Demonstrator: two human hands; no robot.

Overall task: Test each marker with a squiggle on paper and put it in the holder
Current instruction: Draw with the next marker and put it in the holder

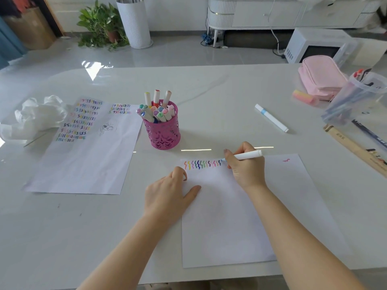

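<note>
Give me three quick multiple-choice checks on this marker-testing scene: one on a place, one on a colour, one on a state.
1. Where does the loose marker lie?
A. on the table, right of the holder
B. inside the holder
C. on the far left sheet

2. What colour is the holder?
A. green
B. pink
C. black

3. What is the right hand doing?
A. lying flat
B. reaching into the holder
C. gripping a white marker with its tip at the near sheet

Answers:
1 A: it lies alone on the tabletop, to the holder's right.
2 B: its cut-out wall is pink.
3 C: the fingers curl round the barrel, and the tip sits at the end of the squiggle row.
</note>
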